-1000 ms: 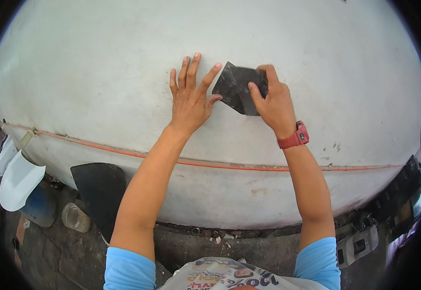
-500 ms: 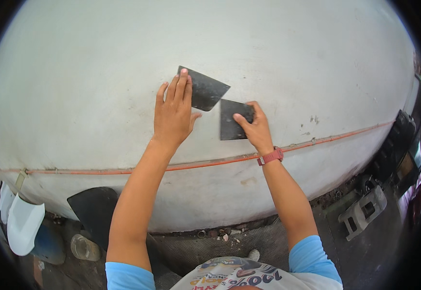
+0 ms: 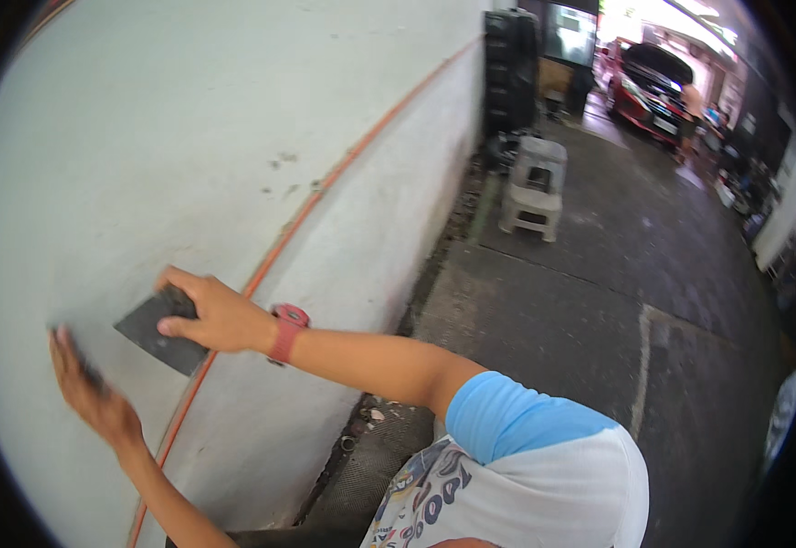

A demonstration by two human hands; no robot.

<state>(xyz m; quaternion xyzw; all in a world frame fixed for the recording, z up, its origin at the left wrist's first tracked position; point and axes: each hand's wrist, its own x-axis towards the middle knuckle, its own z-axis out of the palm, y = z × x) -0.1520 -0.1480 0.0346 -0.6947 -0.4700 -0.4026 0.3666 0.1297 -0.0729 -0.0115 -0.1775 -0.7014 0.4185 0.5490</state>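
My right hand [image 3: 210,306], with a red wristwatch [image 3: 290,331] at its wrist, grips a flat dark grey rectangular sheet [image 3: 153,331]. The thumb lies across its face and the fingers go behind its far edge. To the left, my left hand [image 3: 96,400] has its fingers stretched along another dark sheet [image 3: 85,359], seen nearly edge-on and blurred. Both sheets are in front of a whitish wall [image 3: 142,119]; whether they touch it, I cannot tell. An orange pipe or cable [image 3: 338,169] runs along the wall, passing behind the right hand's sheet.
Beyond the wall's base stands a pale plastic stool [image 3: 535,187] on the dark floor [image 3: 590,265], near a tall black ribbed object [image 3: 510,68]. Farther back are a red car [image 3: 640,105] with its hood raised and a person [image 3: 690,114] beside it. Clutter [image 3: 749,173] lines the right side.
The view has swung to the right, bringing the stool, the floor and the car into sight. Both hands now appear lower left, and the left sheet has turned from face-on to nearly edge-on.
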